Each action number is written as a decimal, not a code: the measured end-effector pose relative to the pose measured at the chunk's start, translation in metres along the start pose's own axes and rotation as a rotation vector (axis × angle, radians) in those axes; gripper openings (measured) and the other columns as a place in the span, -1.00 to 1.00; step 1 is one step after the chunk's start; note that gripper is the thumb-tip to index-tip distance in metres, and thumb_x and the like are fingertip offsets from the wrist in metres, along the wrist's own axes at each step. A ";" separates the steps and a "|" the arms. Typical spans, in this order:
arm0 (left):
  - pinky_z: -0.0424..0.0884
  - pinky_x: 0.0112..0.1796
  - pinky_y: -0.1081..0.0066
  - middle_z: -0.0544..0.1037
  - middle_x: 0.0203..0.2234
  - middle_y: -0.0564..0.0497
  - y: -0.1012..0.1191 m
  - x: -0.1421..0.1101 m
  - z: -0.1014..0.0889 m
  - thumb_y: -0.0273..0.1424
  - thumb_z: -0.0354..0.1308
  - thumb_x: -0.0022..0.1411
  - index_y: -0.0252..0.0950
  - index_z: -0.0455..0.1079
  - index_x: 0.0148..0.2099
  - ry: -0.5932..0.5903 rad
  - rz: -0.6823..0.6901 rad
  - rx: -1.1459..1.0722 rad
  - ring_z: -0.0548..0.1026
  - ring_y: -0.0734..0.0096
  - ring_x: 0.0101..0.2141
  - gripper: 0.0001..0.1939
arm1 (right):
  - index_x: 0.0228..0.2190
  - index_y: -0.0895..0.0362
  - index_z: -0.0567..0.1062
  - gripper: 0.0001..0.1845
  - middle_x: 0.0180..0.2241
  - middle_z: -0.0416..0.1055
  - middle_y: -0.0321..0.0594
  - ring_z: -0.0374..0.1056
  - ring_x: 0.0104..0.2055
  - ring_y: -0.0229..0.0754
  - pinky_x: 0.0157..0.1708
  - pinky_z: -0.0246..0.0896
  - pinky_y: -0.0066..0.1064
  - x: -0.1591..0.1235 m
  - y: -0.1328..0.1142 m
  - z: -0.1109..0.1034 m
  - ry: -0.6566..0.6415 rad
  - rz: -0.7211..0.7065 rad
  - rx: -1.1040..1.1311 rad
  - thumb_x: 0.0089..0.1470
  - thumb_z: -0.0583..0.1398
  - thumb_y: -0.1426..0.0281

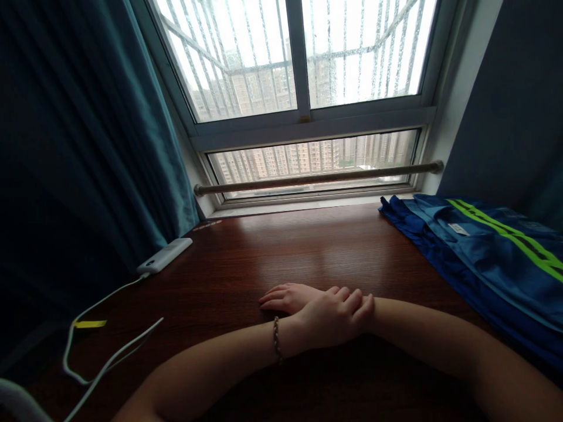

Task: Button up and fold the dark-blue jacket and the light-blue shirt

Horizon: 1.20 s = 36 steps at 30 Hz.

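Observation:
My left hand [332,317] lies across my right wrist with its fingers curled over it. A braided bracelet [277,340] circles my left wrist. Underneath, my right hand [294,297] points left, its fingers stretched out and resting flat on the dark reddish-brown wooden tabletop [303,246]. Part of the back of my right hand is hidden by the left. Neither hand touches any loose object.
At the left, a white power strip or charger-like box [169,255] has a white cable [105,296] with a yellow tag [90,324]. Folded blue clothing [466,252] with a lime stripe lies at right. Behind are a window [303,111], metal rail [321,178] and teal curtain [145,140].

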<state>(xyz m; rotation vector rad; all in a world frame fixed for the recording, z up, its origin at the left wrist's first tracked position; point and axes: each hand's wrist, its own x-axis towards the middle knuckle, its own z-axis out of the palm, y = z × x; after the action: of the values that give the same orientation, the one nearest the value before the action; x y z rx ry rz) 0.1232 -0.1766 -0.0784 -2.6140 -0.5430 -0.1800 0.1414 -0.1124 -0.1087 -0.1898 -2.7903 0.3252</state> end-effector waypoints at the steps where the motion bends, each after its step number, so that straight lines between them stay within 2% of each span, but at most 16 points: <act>1: 0.25 -0.37 0.29 0.36 -0.23 -0.15 0.000 0.000 0.000 -0.36 -0.25 0.28 -0.43 0.01 0.15 0.002 0.000 -0.003 0.36 0.31 -0.37 -0.57 | -0.05 -0.08 0.36 -0.50 0.05 0.19 -0.37 0.04 0.13 -0.36 0.14 -0.11 -0.62 0.000 0.001 0.000 0.005 -0.010 -0.012 0.04 0.10 0.65; 8: 0.25 -0.38 0.28 0.36 -0.23 -0.15 0.001 0.000 0.001 -0.36 -0.25 0.28 -0.42 0.01 0.15 -0.001 -0.006 -0.006 0.36 0.31 -0.37 -0.57 | -0.02 0.23 0.33 -0.59 0.05 0.21 -0.19 0.04 0.14 -0.27 0.13 -0.08 -0.51 0.001 0.005 0.003 -0.029 -0.096 -0.115 0.07 0.06 0.63; 15: 0.25 -0.37 0.28 0.36 -0.23 -0.16 0.001 0.000 0.000 -0.36 -0.26 0.29 -0.41 0.00 0.15 -0.008 -0.004 0.014 0.37 0.33 -0.37 -0.58 | -0.04 0.23 0.35 -0.59 0.03 0.25 -0.16 0.06 0.13 -0.26 0.11 -0.04 -0.50 0.000 0.006 0.005 0.018 -0.113 -0.110 0.05 0.08 0.64; 24: 0.26 -0.37 0.28 0.36 -0.24 -0.14 0.001 0.000 -0.002 -0.38 -0.25 0.28 -0.41 0.01 0.14 -0.010 -0.012 0.000 0.37 0.32 -0.37 -0.58 | -0.02 0.22 0.34 -0.62 0.04 0.23 -0.19 0.04 0.14 -0.27 0.11 -0.05 -0.49 0.000 0.006 0.005 -0.002 -0.100 -0.119 0.10 0.04 0.61; 31: 0.26 -0.38 0.29 0.36 -0.23 -0.16 0.001 0.000 0.000 -0.36 -0.25 0.28 -0.42 0.00 0.15 -0.018 -0.004 -0.001 0.37 0.33 -0.37 -0.58 | 0.00 0.24 0.30 -0.62 0.07 0.20 -0.19 -0.01 0.16 -0.29 0.14 -0.14 -0.54 0.000 0.007 0.005 -0.020 -0.107 -0.125 0.13 0.03 0.58; 36: 0.25 -0.38 0.28 0.36 -0.23 -0.15 0.001 0.000 0.001 -0.35 -0.25 0.28 -0.42 0.02 0.14 -0.001 -0.004 -0.004 0.36 0.31 -0.37 -0.57 | 0.00 0.24 0.31 -0.62 0.06 0.20 -0.20 0.00 0.16 -0.28 0.14 -0.13 -0.53 0.001 0.003 0.000 -0.077 -0.063 -0.113 0.13 0.02 0.60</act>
<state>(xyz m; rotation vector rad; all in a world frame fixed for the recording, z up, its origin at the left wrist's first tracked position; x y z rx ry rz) 0.1233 -0.1767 -0.0797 -2.6172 -0.5489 -0.1813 0.1407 -0.1091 -0.1094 -0.1174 -2.8861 0.1631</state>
